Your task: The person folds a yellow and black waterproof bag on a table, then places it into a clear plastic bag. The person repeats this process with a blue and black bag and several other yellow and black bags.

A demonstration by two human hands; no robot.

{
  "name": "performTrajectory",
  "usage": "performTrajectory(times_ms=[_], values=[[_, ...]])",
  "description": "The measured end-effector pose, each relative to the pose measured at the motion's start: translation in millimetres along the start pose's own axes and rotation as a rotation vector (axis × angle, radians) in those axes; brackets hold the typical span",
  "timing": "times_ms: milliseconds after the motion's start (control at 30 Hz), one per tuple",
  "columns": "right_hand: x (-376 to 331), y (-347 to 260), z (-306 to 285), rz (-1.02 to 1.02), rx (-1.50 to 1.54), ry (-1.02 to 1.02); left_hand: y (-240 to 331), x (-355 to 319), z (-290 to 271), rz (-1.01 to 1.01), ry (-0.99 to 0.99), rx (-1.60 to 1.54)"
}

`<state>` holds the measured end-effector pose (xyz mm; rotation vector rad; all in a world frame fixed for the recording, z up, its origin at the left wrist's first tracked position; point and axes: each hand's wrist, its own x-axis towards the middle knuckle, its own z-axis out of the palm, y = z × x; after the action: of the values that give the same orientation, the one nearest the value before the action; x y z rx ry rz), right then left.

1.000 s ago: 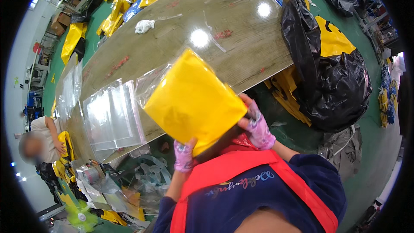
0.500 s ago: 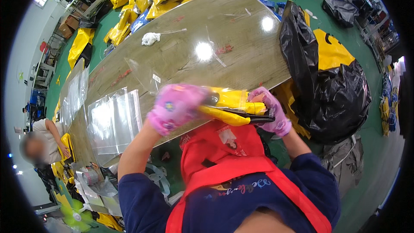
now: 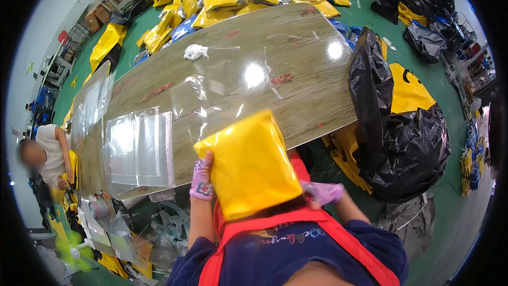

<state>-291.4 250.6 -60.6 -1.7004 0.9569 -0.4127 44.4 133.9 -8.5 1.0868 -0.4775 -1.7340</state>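
Observation:
Above the table's near edge I hold a folded yellow sheet [image 3: 254,167] of glossy, plastic-like material, its broad face turned up. At its left edge my left hand [image 3: 202,177], in a pink flowered glove, is closed on it with the thumb in front; the other fingers are hidden behind. My right hand [image 3: 324,193], also gloved and blurred by motion, grips near the lower right corner, its fingertips mostly hidden. A clear plastic bag [image 3: 198,98] lies just beyond the sheet on the wood-grain table [image 3: 312,100].
Flat clear plastic bags [image 3: 140,148] lie to the left. A white crumpled wad [image 3: 196,52] rests farther back. Yellow packets [image 3: 222,0] pile up beyond the table. A large black and yellow bundle [image 3: 407,137] stands at the right. Another person [image 3: 50,151] works at the far left.
The folded yellow sheet has been turned from edge-on to broad face up. My left hand has moved lower, to its left edge, and my right hand lower, to its corner.

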Motion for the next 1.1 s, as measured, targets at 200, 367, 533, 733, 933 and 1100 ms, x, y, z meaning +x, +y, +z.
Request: performTrajectory(times_ms=[200,367,533,733,933,1100], values=[[83.8,-70.0,-57.8,0.364,0.707,0.485,-17.3,-5.9,10.5,0.024,-0.108,0.478],[0.2,-50.8,55.8,0.074,0.641,0.449,-40.2,-85.1,-32.4,-0.098,-0.097,0.801],[6.0,-67.3,39.7,0.190,0.507,0.469,-42.8,-98.0,-58.6,-0.260,-0.494,0.111],[65.2,-114.6,-13.1,-0.148,1.519,0.783,-31.1,-56.5,22.4,0.223,-0.074,0.419],[67.0,-97.2,-61.9,-0.101,0.733,0.906,-45.1,-46.9,15.7,0.678,-0.345,1.524],[61.3,-109.8,-96.3,-0.408,-0.046,0.662,85.4,-17.7,120.1,1.454,-0.304,1.920]])
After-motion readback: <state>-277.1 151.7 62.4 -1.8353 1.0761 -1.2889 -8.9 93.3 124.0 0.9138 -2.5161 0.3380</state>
